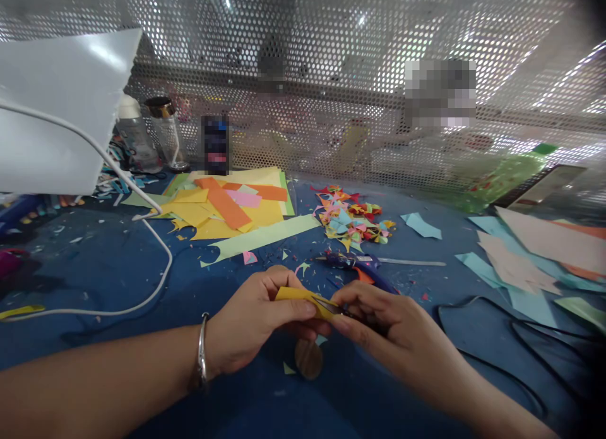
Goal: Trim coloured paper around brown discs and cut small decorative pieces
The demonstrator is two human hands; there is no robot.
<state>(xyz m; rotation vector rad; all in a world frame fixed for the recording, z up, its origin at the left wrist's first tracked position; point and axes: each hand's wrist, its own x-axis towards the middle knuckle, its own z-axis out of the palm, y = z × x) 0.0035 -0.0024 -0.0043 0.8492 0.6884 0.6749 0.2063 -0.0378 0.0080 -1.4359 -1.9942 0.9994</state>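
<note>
Between finger and thumb, my left hand pinches a small piece of yellow paper. My right hand is closed around a pair of scissors, their handles mostly hidden by the fingers. The scissor blades lie against the right end of the yellow paper. Just below the hands, a round brownish disc rests on the blue table. Beyond the hands lies a glue gun with a pale glue stick sticking out to the right.
A heap of colourful cut scraps sits behind the glue gun. Yellow and orange paper sheets are stacked at back left, more paper pieces at right. A white cable runs across the left, black cables at right. A perforated metal screen stands behind.
</note>
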